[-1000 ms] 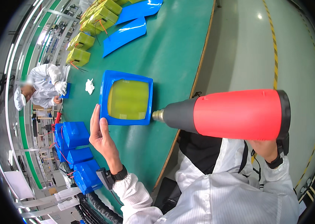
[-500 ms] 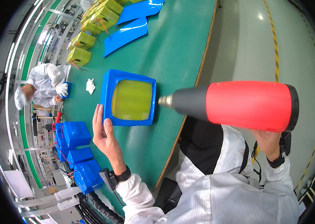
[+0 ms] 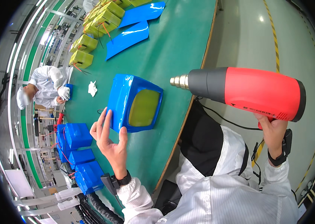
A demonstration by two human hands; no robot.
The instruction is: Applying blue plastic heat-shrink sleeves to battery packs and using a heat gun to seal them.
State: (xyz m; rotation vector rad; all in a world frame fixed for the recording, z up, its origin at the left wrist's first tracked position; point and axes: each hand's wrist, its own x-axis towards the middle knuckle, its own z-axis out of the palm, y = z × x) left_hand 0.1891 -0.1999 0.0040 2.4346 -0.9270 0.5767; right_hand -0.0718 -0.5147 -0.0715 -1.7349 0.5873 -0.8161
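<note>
Here, nearest the viewer, a person in a white striped coat stands at the edge of a long green table (image 3: pixel 172 56). Their right hand (image 3: pixel 273 130), at about four o'clock, has its fingers wrapped tight around the grip of a red and black heat gun (image 3: pixel 239 91), held level in the air with its metal nozzle pointing toward nine o'clock. The left hand (image 3: pixel 109 140), at about seven o'clock, is open with fingers spread, its fingertips touching the lower left edge of a blue-wrapped pack (image 3: pixel 133 102) that stands tipped up on the table at the centre, a yellow-green window of bare cell facing the person. The nozzle sits just beside the pack's upper right corner. The risk, as I judge it, is heat: the bare fingers rest on the very film the nozzle is aimed near, so a small swing could scorch them, and lingering on one spot could blister the wrap. Further out at eight o'clock, finished blue packs (image 3: pixel 77 147) sit in a row off the table's left edge. A crumpled white scrap (image 3: pixel 92 88) lies at ten o'clock. At eleven o'clock lie blue film sleeves (image 3: pixel 127 37) and bare yellow-green packs (image 3: pixel 86 48). A co-worker in white (image 3: pixel 47 87) sits at nine o'clock. Pale floor with yellow striped lines (image 3: pixel 275 41) runs off at one o'clock.
</note>
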